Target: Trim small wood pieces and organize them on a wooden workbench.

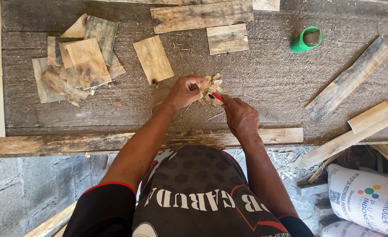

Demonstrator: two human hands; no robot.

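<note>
The left hand (186,90) was clamped on a small cluster of wood chips (211,90): pale tan slivers, short and squarish, fanned out loosely like a rosette, some with darker edges. The cluster sat near the middle of the workbench (273,83), just off the left fingertips and touching them. No clear long axis on the cluster itself; pieces splayed in several directions. The right hand (240,116) was closed around a red-handled tool (218,97), only a short red stretch showing between the fingers and the chips. Its long axis ran diagonal, tip pointing up-left into the cluster, handle end buried in the fist. Tool type couldn't be told. The hands were close together, nearly meeting at the chips. A stack of thin wood plates (77,63) lay well apart at the far left, a single plate (153,59) near the left hand, and a green tube (306,39) on its side at the upper right.
</note>
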